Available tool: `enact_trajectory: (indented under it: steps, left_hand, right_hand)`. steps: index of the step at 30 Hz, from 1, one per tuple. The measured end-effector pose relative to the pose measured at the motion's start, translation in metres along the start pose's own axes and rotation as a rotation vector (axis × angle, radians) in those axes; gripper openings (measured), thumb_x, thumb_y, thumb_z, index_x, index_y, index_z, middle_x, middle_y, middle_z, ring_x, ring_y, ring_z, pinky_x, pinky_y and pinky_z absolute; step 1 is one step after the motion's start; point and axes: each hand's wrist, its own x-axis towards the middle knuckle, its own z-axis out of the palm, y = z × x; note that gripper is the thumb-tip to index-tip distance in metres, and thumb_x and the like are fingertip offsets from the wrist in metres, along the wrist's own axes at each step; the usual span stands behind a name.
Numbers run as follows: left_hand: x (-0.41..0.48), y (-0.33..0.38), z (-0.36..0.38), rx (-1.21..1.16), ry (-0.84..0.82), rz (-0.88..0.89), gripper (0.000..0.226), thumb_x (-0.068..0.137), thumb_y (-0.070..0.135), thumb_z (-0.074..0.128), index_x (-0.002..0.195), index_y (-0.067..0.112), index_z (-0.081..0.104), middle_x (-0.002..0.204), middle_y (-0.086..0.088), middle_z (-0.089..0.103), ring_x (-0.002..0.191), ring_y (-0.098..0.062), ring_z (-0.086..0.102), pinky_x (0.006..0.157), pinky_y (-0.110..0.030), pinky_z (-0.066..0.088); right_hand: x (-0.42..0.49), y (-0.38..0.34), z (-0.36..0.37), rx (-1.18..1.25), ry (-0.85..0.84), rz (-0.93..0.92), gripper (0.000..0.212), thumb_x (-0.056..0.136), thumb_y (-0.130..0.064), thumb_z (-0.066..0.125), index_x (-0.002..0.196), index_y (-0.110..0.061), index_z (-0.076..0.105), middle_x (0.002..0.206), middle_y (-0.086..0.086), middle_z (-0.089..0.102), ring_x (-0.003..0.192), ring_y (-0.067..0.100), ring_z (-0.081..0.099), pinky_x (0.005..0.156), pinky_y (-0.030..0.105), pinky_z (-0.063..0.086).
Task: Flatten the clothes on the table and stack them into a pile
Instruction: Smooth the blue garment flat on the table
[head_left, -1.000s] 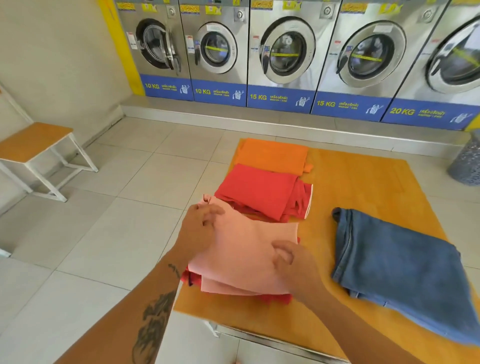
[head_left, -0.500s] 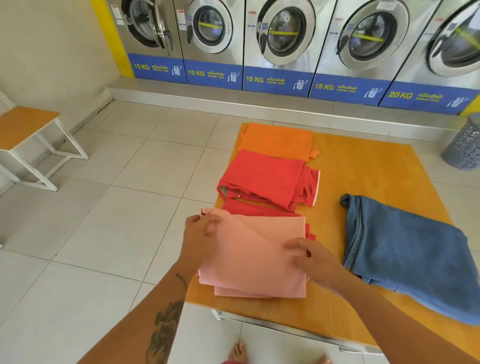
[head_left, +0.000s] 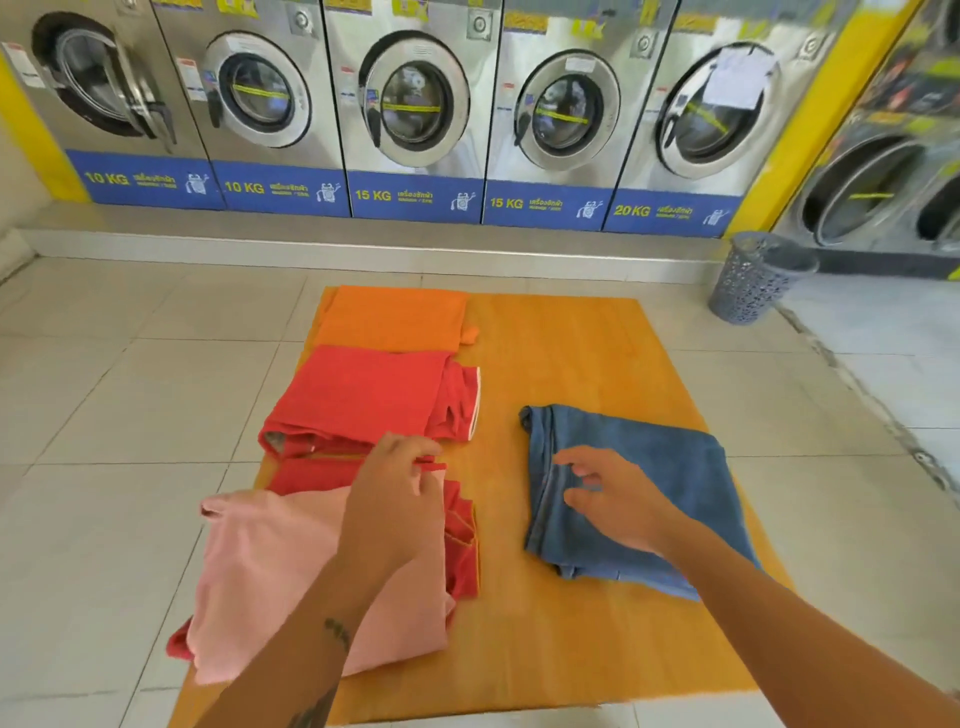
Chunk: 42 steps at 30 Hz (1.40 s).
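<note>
On the wooden table, a folded pink garment lies on top of a red garment at the front left. My left hand is over their far right corner, its fingers pinched on the red garment's edge. Folded blue jeans lie to the right, and my right hand rests over their left edge with fingers spread and nothing in it. A second folded red garment and a folded orange one lie further back on the left.
Several washing machines line the far wall on a raised step. A grey perforated basket stands on the tiled floor to the right of the table. The pink garment overhangs the table's left edge.
My left hand moved from the pink garment's far left corner to its far right, onto the red edge. My right hand left the pink garment and reached right to the jeans.
</note>
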Motion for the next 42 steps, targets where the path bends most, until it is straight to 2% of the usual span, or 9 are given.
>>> enact_trajectory:
  steps: [6, 10, 14, 18, 22, 28, 31, 38, 42]
  left_hand:
    - [0.018, 0.059, 0.111, 0.077, -0.353, -0.174, 0.054, 0.086, 0.023, 0.056, 0.139, 0.027, 0.048, 0.133, -0.005, 0.044, 0.123, -0.026, 0.048, 0.106, -0.038, 0.039]
    - [0.014, 0.076, 0.162, 0.057, -0.444, -0.397, 0.065, 0.085, 0.041, 0.053, 0.146, 0.038, 0.031, 0.137, -0.002, 0.032, 0.124, -0.029, 0.043, 0.103, -0.043, 0.041]
    - [0.006, 0.091, 0.187, 0.054, -0.398, -0.517, 0.072, 0.088, 0.041, 0.057, 0.151, 0.042, 0.023, 0.148, -0.004, 0.024, 0.126, -0.03, 0.041, 0.097, -0.037, 0.042]
    - [0.01, 0.103, 0.185, -0.107, -0.372, -0.595, 0.076, 0.087, 0.019, 0.063, 0.152, 0.036, 0.028, 0.146, -0.005, 0.039, 0.097, -0.018, 0.058, 0.077, -0.027, 0.047]
    - [0.025, 0.112, 0.178, -0.264, -0.368, -0.663, 0.076, 0.085, 0.007, 0.068, 0.149, 0.033, 0.038, 0.156, 0.003, 0.034, 0.135, -0.021, 0.042, 0.093, -0.03, 0.042]
    - [0.055, 0.121, 0.19, -0.333, -0.219, -0.565, 0.067, 0.086, 0.006, 0.067, 0.143, 0.035, 0.047, 0.152, 0.008, 0.04, 0.129, -0.012, 0.044, 0.076, -0.012, 0.04]
    - [0.085, 0.12, 0.197, -0.371, -0.173, -0.493, 0.065, 0.088, 0.007, 0.065, 0.142, 0.038, 0.047, 0.15, 0.013, 0.041, 0.122, -0.003, 0.043, 0.075, -0.009, 0.039]
    - [0.182, 0.103, 0.21, -0.48, -0.082, -0.434, 0.063, 0.09, 0.009, 0.066, 0.141, 0.039, 0.047, 0.145, 0.016, 0.044, 0.115, 0.009, 0.051, 0.084, -0.014, 0.048]
    - [0.248, 0.087, 0.219, -0.42, -0.079, -0.395, 0.064, 0.091, 0.009, 0.064, 0.146, 0.032, 0.042, 0.151, 0.011, 0.04, 0.136, -0.01, 0.04, 0.099, -0.021, 0.035]
  right_hand:
    - [0.016, 0.103, -0.061, -0.173, 0.07, 0.199, 0.061, 0.09, -0.035, 0.061, 0.146, -0.037, 0.036, 0.145, 0.012, 0.03, 0.126, 0.035, 0.044, 0.105, 0.045, 0.042]
    - [0.014, 0.161, -0.079, -0.151, 0.05, 0.337, 0.072, 0.088, -0.044, 0.056, 0.151, -0.041, 0.021, 0.152, 0.016, 0.017, 0.137, 0.043, 0.026, 0.112, 0.05, 0.031]
    - [0.004, 0.176, -0.079, 0.201, 0.011, 0.317, 0.074, 0.086, -0.036, 0.065, 0.149, -0.041, 0.028, 0.142, 0.008, 0.029, 0.118, 0.027, 0.042, 0.099, 0.039, 0.041]
    - [0.003, 0.177, -0.079, 0.495, -0.016, 0.217, 0.069, 0.087, -0.021, 0.068, 0.144, -0.041, 0.037, 0.135, -0.003, 0.036, 0.107, 0.015, 0.048, 0.083, 0.027, 0.043]
    - [0.014, 0.181, -0.09, 0.779, -0.073, 0.24, 0.064, 0.087, -0.01, 0.068, 0.138, -0.043, 0.047, 0.127, -0.012, 0.051, 0.104, 0.01, 0.057, 0.083, 0.033, 0.052]
    - [0.062, 0.171, -0.111, 0.597, 0.001, 0.185, 0.067, 0.084, -0.007, 0.062, 0.137, -0.046, 0.048, 0.128, -0.009, 0.046, 0.1, 0.006, 0.053, 0.071, 0.022, 0.044]
    - [0.098, 0.165, -0.13, 0.492, 0.058, 0.145, 0.069, 0.081, -0.008, 0.062, 0.135, -0.05, 0.049, 0.131, -0.008, 0.046, 0.108, 0.015, 0.053, 0.082, 0.028, 0.047]
    - [0.211, 0.135, -0.18, 0.316, 0.133, 0.074, 0.068, 0.079, -0.008, 0.065, 0.131, -0.048, 0.052, 0.132, -0.003, 0.049, 0.109, 0.018, 0.053, 0.074, 0.023, 0.045]
    - [0.278, 0.123, -0.185, 0.233, 0.188, 0.078, 0.066, 0.081, -0.007, 0.064, 0.134, -0.043, 0.051, 0.134, -0.001, 0.049, 0.108, 0.02, 0.052, 0.079, 0.028, 0.042]
